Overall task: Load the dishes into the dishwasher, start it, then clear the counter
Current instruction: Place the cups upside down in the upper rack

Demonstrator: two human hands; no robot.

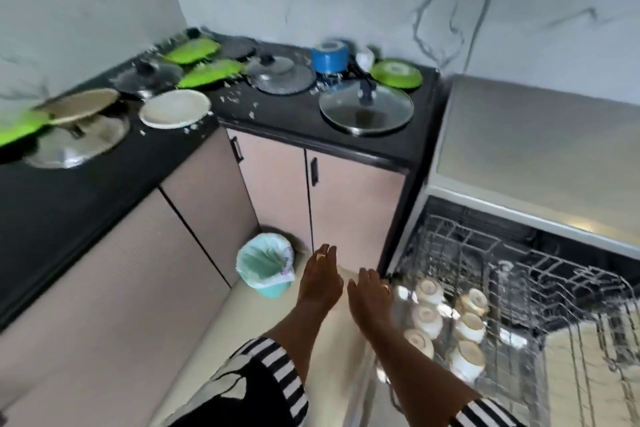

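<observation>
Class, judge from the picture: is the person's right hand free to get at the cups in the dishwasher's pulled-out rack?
Probably yes. The right hand is empty and open beside the rack, and the upturned cups sit uncovered at its near edge with nothing between.

Left grip (320, 282), right grip (370, 298): empty, outstretched

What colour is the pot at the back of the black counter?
Blue: the round lidded pot stands near the marble wall, clearest in the head view.
</observation>
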